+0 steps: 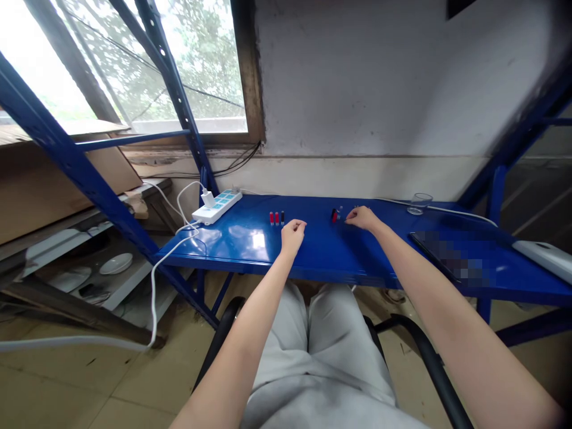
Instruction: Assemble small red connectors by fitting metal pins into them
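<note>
My left hand is over the blue table, fingers closed in a pinch; anything between the fingertips is too small to tell. Just left of it, two small red cylinders and a black one stand side by side in a short row. To the right, my right hand has its thumb and fingers pinched low over the tabletop, their contents hidden. Close beside its fingertips lies a small cluster of red and black pieces, with tiny clear or dark bits near it.
A white power strip with a plugged-in charger and trailing cables occupies the table's left end. Toward the right are a clear glass, a dark flat device and a white object. Blue frame posts rise at both sides.
</note>
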`<state>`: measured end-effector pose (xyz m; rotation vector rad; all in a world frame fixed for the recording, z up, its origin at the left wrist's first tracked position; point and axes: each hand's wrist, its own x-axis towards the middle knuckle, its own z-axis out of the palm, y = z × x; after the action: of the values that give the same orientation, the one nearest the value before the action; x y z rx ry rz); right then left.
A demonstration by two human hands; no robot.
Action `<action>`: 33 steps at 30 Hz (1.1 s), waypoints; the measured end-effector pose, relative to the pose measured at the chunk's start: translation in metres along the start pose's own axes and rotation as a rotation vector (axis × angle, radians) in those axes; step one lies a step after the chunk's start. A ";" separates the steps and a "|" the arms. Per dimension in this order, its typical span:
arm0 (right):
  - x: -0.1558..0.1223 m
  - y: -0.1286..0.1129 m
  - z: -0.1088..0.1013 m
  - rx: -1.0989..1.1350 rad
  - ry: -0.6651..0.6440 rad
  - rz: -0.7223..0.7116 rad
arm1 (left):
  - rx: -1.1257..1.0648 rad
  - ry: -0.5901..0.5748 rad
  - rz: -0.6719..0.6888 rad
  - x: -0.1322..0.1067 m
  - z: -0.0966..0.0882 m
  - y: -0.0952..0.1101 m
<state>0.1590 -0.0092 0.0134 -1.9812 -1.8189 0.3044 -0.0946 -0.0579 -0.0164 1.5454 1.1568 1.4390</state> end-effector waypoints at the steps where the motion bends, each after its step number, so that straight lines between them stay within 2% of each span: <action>1: 0.000 -0.003 0.000 -0.013 -0.015 0.014 | -0.002 -0.003 0.001 0.000 0.000 0.000; 8: 0.006 -0.016 0.002 -0.039 -0.113 0.064 | -0.004 -0.017 0.004 -0.002 -0.001 0.002; 16: 0.012 -0.008 0.017 0.028 -0.116 0.040 | -0.007 -0.016 -0.007 -0.002 -0.001 0.003; 27: 0.011 -0.004 0.034 0.011 0.064 0.008 | -0.016 -0.009 -0.001 -0.002 -0.001 0.001; 33: 0.009 -0.002 0.039 0.002 0.077 0.022 | -0.009 -0.013 -0.002 -0.002 -0.002 0.001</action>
<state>0.1410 0.0066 -0.0187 -1.9845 -1.7495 0.2335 -0.0960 -0.0604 -0.0157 1.5449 1.1427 1.4284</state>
